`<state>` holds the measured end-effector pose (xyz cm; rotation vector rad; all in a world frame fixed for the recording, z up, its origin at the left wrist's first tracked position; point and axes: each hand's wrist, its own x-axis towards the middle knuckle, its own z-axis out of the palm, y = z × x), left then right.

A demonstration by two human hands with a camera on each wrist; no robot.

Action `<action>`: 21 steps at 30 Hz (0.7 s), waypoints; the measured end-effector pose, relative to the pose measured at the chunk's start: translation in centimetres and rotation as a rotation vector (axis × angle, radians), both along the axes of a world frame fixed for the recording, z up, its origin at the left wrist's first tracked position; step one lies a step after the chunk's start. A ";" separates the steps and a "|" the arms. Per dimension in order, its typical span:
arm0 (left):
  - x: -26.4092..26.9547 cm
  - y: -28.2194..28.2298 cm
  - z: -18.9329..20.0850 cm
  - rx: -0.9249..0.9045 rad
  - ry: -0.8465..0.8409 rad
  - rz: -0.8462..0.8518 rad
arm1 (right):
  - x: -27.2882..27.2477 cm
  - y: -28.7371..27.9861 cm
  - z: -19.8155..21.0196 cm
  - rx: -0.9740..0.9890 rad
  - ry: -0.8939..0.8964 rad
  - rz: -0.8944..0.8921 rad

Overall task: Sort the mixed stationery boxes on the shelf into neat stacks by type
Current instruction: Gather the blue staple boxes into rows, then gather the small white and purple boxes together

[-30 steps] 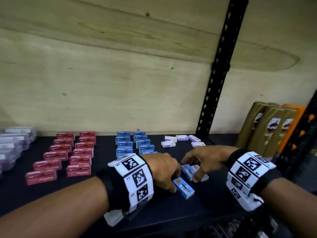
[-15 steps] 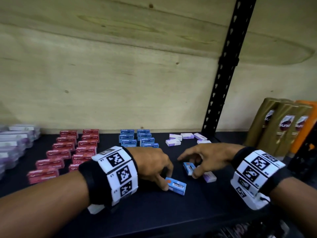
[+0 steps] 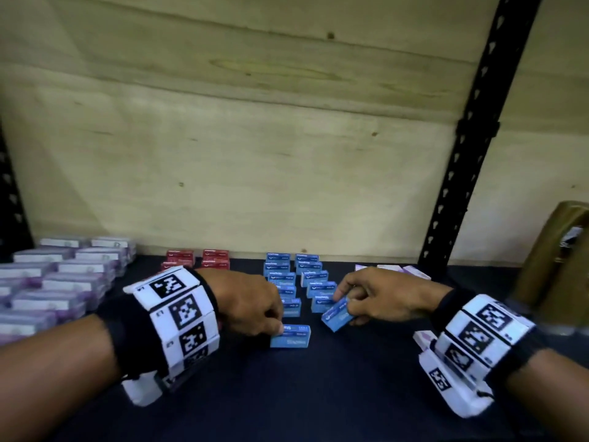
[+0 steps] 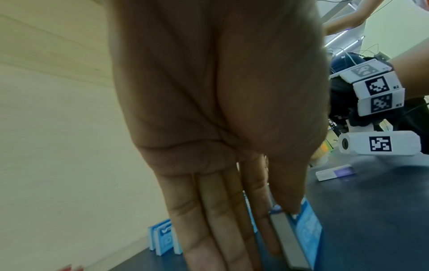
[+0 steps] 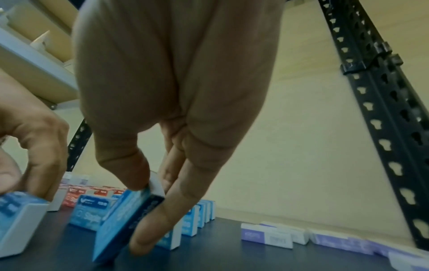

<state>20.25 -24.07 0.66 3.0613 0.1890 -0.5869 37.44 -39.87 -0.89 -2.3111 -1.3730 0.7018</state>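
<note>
On the dark shelf (image 3: 318, 393) my left hand (image 3: 277, 323) pinches a blue staple box (image 3: 290, 336) that rests flat in front of the left blue row (image 3: 280, 275). The left wrist view shows the thumb and forefinger of that hand (image 4: 285, 220) on the blue box (image 4: 306, 229). My right hand (image 3: 342, 306) holds a second blue box (image 3: 338, 314), tilted, at the near end of the right blue row (image 3: 315, 282). Seen from the right wrist, the right hand (image 5: 144, 210) grips this box (image 5: 125, 220) between thumb and fingers, one corner near the shelf.
Red boxes (image 3: 197, 260) stand behind my left wrist. Purple-and-white boxes (image 3: 63, 275) fill the left end. Small white-purple boxes (image 3: 395, 270) lie at the back right, and one (image 3: 422, 338) lies by my right wrist. A black upright (image 3: 462, 154) and gold bottles (image 3: 557, 260) stand to the right.
Both hands have moved back from the front of the shelf to the blue rows, each carrying a blue box. The white box that lay beside the right hand stays behind near the wrist.
</note>
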 end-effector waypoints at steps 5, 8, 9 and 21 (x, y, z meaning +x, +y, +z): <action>-0.4 0.7 -0.4 -0.018 -0.041 0.075 | 0.4 -0.2 0.1 -0.107 -0.203 0.034; -0.2 0.7 -0.5 -0.072 -0.043 0.105 | 0.6 -0.3 0.2 -0.163 -0.276 0.033; 0.0 0.6 -0.6 -0.071 -0.044 0.103 | 0.4 -0.2 0.2 -0.165 -0.289 0.040; 0.6 0.8 -1.1 -0.017 -0.112 0.106 | -0.2 1.1 0.3 -0.177 -0.384 0.112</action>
